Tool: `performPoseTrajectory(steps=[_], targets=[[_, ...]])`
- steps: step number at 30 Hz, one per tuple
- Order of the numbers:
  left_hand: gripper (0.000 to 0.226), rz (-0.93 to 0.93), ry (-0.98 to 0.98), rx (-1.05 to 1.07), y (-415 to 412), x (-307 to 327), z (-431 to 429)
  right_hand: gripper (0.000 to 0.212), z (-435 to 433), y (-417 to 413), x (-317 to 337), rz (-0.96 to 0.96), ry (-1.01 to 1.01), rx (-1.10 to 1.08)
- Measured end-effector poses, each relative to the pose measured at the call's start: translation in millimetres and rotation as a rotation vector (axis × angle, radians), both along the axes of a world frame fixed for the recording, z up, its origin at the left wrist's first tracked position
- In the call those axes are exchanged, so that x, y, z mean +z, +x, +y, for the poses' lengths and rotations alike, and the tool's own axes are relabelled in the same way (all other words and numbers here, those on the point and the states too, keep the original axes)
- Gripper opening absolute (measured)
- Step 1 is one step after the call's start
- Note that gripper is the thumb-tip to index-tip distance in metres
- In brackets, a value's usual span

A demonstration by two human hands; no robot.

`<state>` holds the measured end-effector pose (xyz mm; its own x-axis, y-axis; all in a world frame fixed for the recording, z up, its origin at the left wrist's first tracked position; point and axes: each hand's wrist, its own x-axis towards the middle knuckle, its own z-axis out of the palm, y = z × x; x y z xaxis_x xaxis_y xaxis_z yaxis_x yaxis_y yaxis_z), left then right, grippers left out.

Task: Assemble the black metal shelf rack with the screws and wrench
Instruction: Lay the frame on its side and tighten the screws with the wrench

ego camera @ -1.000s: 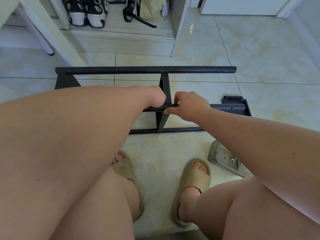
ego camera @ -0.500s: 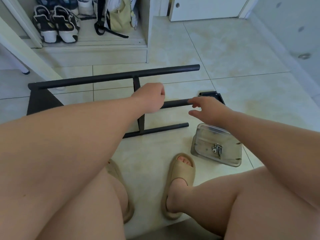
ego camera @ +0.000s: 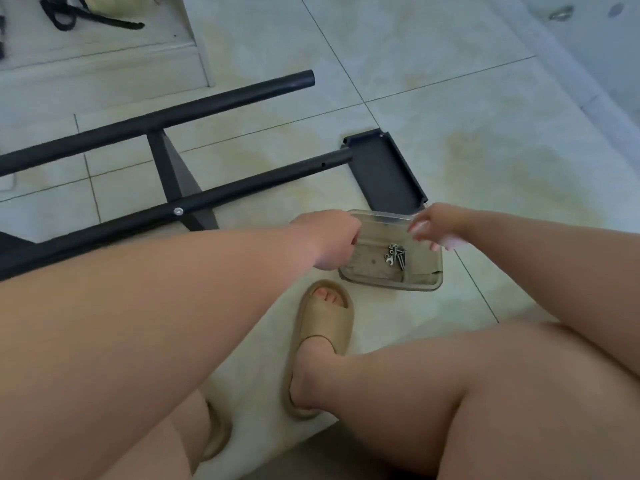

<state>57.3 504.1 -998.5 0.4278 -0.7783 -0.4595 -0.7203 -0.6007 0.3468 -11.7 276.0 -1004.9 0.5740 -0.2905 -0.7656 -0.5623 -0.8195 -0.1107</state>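
The black metal rack frame (ego camera: 242,183) lies on the tile floor at left, two long tubes joined by a crossbar, with a silver screw head (ego camera: 178,211) at the near joint. A loose black bracket panel (ego camera: 384,171) lies past the near tube's end. A clear plastic container (ego camera: 391,285) holds screws and a small wrench (ego camera: 396,256). My left hand (ego camera: 329,239) hovers at the container's left edge, fingers curled under and hidden. My right hand (ego camera: 434,226) is over its far right rim, fingers loosely extended and blurred, holding nothing I can see.
My bare legs fill the foreground, and my right foot in a tan sandal (ego camera: 322,327) is just in front of the container. A raised step (ego camera: 104,74) with black straps on it runs along the top left. A wall base (ego camera: 588,81) crosses the right.
Both hands left the rack's near tube and moved right and down to the container. The view swung right, bringing the container into the middle.
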Motion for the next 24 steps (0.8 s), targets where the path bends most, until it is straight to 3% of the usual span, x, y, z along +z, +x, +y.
performPoseTrajectory(steps=[3,11,18,24], targets=[[0.029,-0.051,0.034,-0.129,-5.7,-25.9,-11.8,0.036,-10.8,12.6,-31.1,0.019,0.022,-0.080],[0.037,-0.214,0.093,-0.434,-2.8,-111.5,-21.5,0.032,-21.8,17.0,-131.4,0.033,-0.047,0.078],[0.043,-0.233,-0.047,-0.402,-9.7,-147.6,-9.8,0.025,-30.7,-1.6,-181.4,-0.153,-0.095,0.020],[0.045,-0.226,-0.114,-0.402,-6.9,-158.9,-8.2,0.019,-24.7,-1.9,-204.9,-0.160,-0.092,0.073]])
